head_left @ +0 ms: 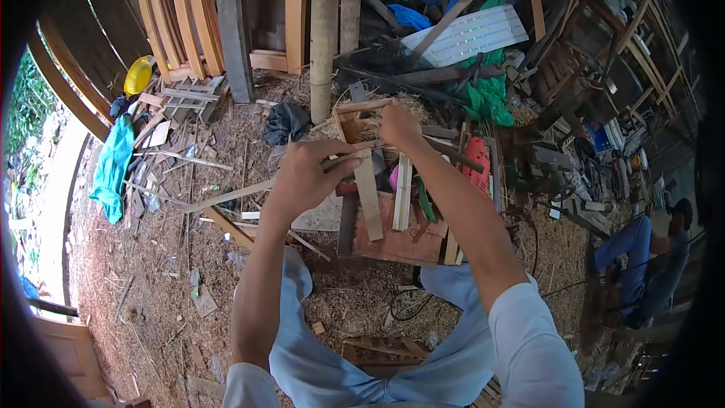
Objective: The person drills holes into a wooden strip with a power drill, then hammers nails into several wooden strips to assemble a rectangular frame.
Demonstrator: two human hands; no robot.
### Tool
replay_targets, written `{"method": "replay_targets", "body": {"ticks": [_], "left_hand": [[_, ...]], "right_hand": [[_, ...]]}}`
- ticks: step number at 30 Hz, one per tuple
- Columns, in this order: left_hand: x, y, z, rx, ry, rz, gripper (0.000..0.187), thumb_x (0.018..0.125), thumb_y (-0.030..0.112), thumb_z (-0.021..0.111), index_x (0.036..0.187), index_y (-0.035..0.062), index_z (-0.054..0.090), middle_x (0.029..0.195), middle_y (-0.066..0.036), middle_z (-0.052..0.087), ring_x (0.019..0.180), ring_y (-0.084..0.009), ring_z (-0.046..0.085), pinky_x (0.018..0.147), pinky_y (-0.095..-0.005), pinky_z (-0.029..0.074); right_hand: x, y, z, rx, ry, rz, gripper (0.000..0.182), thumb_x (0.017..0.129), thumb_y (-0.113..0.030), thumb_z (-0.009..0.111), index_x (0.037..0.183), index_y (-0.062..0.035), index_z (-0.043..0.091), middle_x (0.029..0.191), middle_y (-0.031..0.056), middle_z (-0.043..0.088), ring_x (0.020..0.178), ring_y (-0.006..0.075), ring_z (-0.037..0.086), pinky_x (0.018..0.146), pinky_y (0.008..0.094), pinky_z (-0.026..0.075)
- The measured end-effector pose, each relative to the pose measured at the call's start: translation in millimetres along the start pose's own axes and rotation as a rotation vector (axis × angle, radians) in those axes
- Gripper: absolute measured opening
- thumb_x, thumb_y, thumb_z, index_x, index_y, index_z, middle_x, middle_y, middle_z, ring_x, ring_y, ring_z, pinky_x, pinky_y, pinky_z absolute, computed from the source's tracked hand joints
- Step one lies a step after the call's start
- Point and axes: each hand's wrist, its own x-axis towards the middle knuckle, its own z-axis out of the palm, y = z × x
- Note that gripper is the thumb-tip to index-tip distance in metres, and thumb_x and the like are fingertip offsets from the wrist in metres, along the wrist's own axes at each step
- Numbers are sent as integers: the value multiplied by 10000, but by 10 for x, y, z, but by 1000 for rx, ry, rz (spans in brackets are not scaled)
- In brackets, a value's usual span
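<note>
My left hand [311, 172] is closed in a pinch on a thin wooden strip [234, 195], which slants out to the lower left. Just beyond it, my right hand [399, 127] is closed around the near-right corner of a small wooden frame [349, 127]. Below both hands is a low reddish worktop [377, 238] dusted with sawdust. A flat wooden slat [368, 200] and a paler slat [402, 195] lean across it. A green-handled tool [425, 202] rests beside them. My fingers partly hide the strip's upper end.
A red power tool [476, 160] lies right of the worktop. Sawdust and offcuts cover the floor [181, 257]. A bamboo post [323, 38] and wooden frames [185, 15] stand ahead. A yellow helmet [138, 75] and teal cloth [113, 166] are left. Another person [653, 264] sits at right.
</note>
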Motion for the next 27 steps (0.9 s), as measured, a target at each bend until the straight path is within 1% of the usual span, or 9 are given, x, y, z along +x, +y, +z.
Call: {"method": "replay_targets", "body": {"ticks": [1, 3, 14, 17, 19, 20, 22, 24, 27], "left_hand": [[5, 9, -9, 0, 2, -6, 189, 758, 114, 730, 891, -11, 684, 775, -160, 663, 685, -313, 650, 617, -367, 498], [-9, 58, -54, 11, -64, 37, 187, 794, 117, 722, 903, -29, 680, 801, -127, 687, 666, -211, 658, 621, -318, 507], [-92, 290, -127, -10, -150, 96, 139, 786, 76, 715, 880, -23, 685, 744, -116, 661, 628, -183, 642, 530, -297, 482], [-124, 367, -114, -18, -170, 95, 141, 783, 69, 711, 892, -16, 684, 752, -114, 661, 628, -181, 643, 521, -300, 484], [-140, 401, -98, 12, -200, 102, 147, 781, 67, 709, 901, -14, 684, 759, -115, 664, 630, -180, 645, 519, -303, 487], [-154, 419, -78, 26, -190, 108, 156, 772, 71, 713, 906, -5, 686, 764, -117, 665, 634, -190, 649, 528, -311, 492], [-170, 453, -72, 33, -180, 116, 166, 764, 74, 717, 910, 3, 688, 769, -120, 666, 638, -200, 653, 537, -319, 497], [-184, 506, -81, 113, -204, 133, 173, 752, 74, 715, 915, 19, 693, 790, -117, 672, 649, -228, 654, 566, -325, 503], [-215, 606, -99, 126, -250, 136, 184, 745, 82, 718, 924, 42, 700, 808, -103, 678, 676, -257, 652, 603, -340, 507]], "right_hand": [[13, -10, 30, -1, -5, -3, 234, 799, -159, 657, 965, 5, 648, 998, 197, 661, 920, 346, 662, 766, 443, 562], [-5, -13, 109, 17, 45, 19, 197, 837, -117, 588, 970, 14, 653, 1007, 204, 660, 936, 351, 659, 776, 449, 558], [60, 47, 93, -24, 4, -21, 188, 855, -111, 550, 961, -25, 679, 1017, 192, 663, 929, 356, 659, 785, 453, 544], [-55, 36, -175, 106, 48, 33, 199, 847, -133, 562, 975, -34, 678, 981, 186, 673, 895, 328, 668, 768, 440, 542], [-128, 76, -347, 243, 223, -64, 206, 830, -161, 598, 965, -23, 669, 912, 176, 684, 845, 288, 677, 732, 408, 536], [-214, 103, -471, 238, 222, -62, 206, 830, -161, 598, 965, -23, 669, 912, 176, 684, 845, 288, 677, 732, 408, 536], [-652, 8, -954, 586, 157, -140, 220, 817, -166, 629, 961, -2, 661, 851, 152, 686, 797, 235, 678, 714, 348, 520], [-1068, 28, -1120, 749, 207, -221, 224, 806, -167, 656, 958, -3, 666, 813, 126, 682, 767, 174, 663, 699, 308, 496], [-1910, -170, -1404, 881, 168, -174, 219, 809, -151, 664, 972, -5, 670, 807, 111, 684, 757, 127, 641, 696, 287, 483]]}}
